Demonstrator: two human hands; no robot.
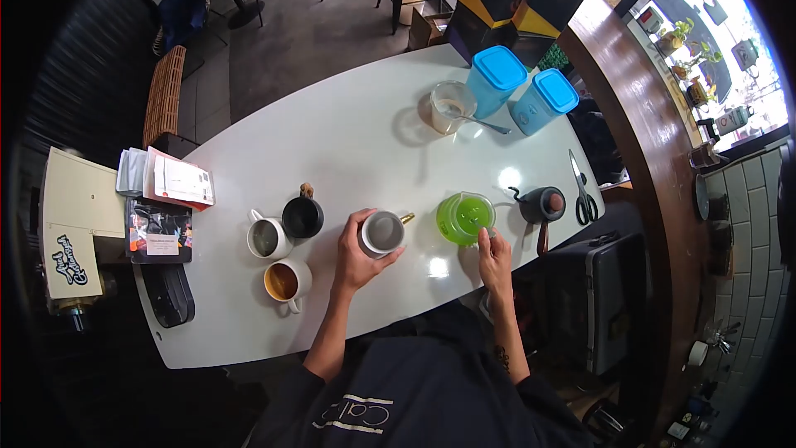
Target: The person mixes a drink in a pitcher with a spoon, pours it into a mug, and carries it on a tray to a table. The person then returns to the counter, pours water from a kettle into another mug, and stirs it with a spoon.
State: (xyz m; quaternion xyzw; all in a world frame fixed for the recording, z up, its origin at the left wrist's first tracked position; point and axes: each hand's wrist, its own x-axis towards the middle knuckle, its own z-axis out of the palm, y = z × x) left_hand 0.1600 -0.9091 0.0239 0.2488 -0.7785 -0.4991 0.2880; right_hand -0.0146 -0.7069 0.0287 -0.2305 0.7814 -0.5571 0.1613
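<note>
My left hand (358,255) is wrapped around a light mug (383,233) with a gold handle; its inside looks grey. My right hand (495,261) grips the handle side of a clear glass jug (466,217) that holds bright green liquid. To the left of the mug stand a black cup (303,217) with a brown handle, a white mug (266,237) with a dark inside, and another white mug (283,282) containing brown liquid. Right of the jug is a small dark gooseneck kettle (543,204) with a wooden handle.
Black scissors (584,191) lie at the table's right edge. Two blue-lidded containers (497,75) and a clear cup (453,108) with a spoon stand farther back. Packets (170,178) and a black case (168,294) sit on the left. The white table (332,141) has a curved edge.
</note>
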